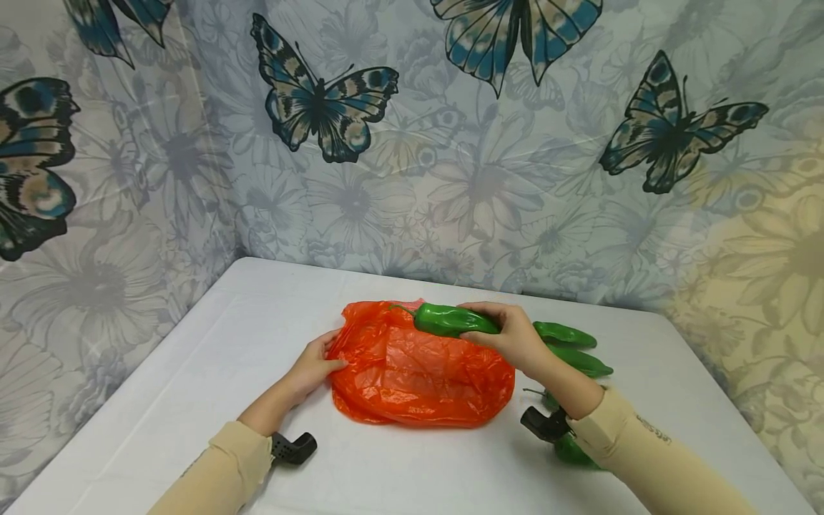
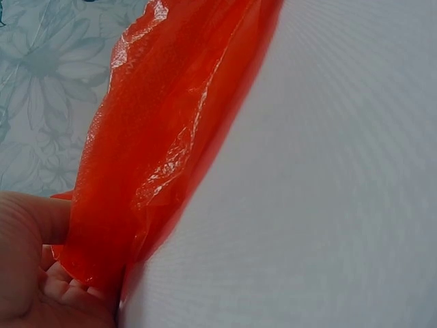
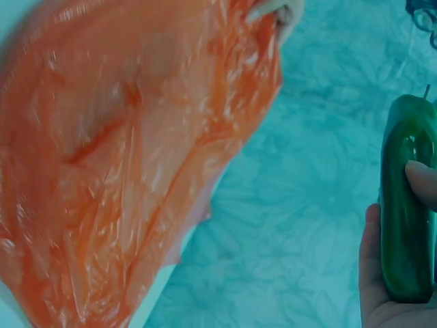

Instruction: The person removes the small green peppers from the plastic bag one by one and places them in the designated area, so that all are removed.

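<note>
A crinkled orange-red plastic bag [image 1: 421,383] lies on the table. My left hand [image 1: 315,366] grips its left edge; in the left wrist view, the thumb and fingers of that hand [image 2: 27,256] pinch the thin plastic [image 2: 160,130]. Above the bag's far side, my right hand [image 1: 511,335] holds a long green pepper [image 1: 450,320] by one end, its stem pointing left. The right wrist view shows the thumb across the shiny pepper [image 3: 404,236], apart from the bag [image 3: 102,157]. Whether anything lies inside the bag, I cannot tell.
More green peppers lie to the right: one at the back [image 1: 565,334], another just in front [image 1: 582,362], and others partly hidden under my right forearm, including a nearer pepper [image 1: 571,452]. A white cloth covers the table [image 1: 270,300]. Butterfly-printed fabric [image 1: 483,186] hangs behind it.
</note>
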Tool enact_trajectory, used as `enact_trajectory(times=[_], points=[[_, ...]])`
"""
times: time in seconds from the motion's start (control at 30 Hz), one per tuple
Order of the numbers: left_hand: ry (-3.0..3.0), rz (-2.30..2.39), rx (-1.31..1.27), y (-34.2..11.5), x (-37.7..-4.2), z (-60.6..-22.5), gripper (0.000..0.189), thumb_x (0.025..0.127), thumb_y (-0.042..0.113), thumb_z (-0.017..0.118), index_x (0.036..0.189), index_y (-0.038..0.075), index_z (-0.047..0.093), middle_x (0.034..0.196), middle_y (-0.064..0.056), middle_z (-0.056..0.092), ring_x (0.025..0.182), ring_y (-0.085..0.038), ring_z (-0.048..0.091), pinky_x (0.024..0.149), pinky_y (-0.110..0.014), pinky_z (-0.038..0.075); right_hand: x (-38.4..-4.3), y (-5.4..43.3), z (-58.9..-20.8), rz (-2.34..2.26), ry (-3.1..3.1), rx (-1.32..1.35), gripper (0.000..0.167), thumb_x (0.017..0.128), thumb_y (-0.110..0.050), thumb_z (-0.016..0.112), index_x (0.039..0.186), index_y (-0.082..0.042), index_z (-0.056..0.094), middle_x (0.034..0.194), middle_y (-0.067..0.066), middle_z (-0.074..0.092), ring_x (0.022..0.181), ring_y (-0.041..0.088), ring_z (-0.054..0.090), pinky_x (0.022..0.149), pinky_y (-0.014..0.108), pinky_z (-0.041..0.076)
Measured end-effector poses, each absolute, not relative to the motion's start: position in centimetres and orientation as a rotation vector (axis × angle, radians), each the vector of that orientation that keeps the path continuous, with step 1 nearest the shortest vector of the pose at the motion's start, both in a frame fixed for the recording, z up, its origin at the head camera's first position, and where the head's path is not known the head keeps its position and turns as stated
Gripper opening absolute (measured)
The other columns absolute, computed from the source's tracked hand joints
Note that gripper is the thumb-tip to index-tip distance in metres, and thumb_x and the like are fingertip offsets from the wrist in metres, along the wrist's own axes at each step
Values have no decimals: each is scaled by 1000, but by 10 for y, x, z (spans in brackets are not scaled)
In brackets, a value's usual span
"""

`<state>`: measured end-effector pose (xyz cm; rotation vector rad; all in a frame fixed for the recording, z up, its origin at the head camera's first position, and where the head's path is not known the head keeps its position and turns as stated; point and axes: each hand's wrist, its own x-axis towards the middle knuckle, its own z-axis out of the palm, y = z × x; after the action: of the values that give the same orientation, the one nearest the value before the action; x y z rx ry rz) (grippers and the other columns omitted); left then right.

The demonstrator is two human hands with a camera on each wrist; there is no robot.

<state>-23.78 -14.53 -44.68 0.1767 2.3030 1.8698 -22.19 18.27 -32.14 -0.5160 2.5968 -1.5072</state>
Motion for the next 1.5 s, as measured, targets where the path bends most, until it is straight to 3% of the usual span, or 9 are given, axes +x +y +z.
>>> enact_trajectory(times=[0.63,1.13,1.5], points=[[2331,1848,135,-145,-238,-446,65,83,-6,55,143,-1,30,143,-24,39,129,-35,42,104,-44,41,-168,195,-309,-1533,2507,-563,49,76,-16,75,121,-2,60,112,18,62,85,12,64,72,24,56],[2320,1868,166,-144,-239,-448,65,83,-8,54,142,-2,30,141,-24,41,126,-34,45,99,-38,46,-134,214,-318,-1491,2509,-676,45,78,-13,73,119,1,60,101,-13,64,79,8,59,66,25,53],[2329,1850,161,-144,-239,-449,65,83,-7,54,143,-2,29,142,-24,40,128,-35,44,101,-40,44,-125,227,-329,-1546,2455,-705,42,79,-8,70,119,2,59,105,-17,65,82,7,61,66,24,53]])
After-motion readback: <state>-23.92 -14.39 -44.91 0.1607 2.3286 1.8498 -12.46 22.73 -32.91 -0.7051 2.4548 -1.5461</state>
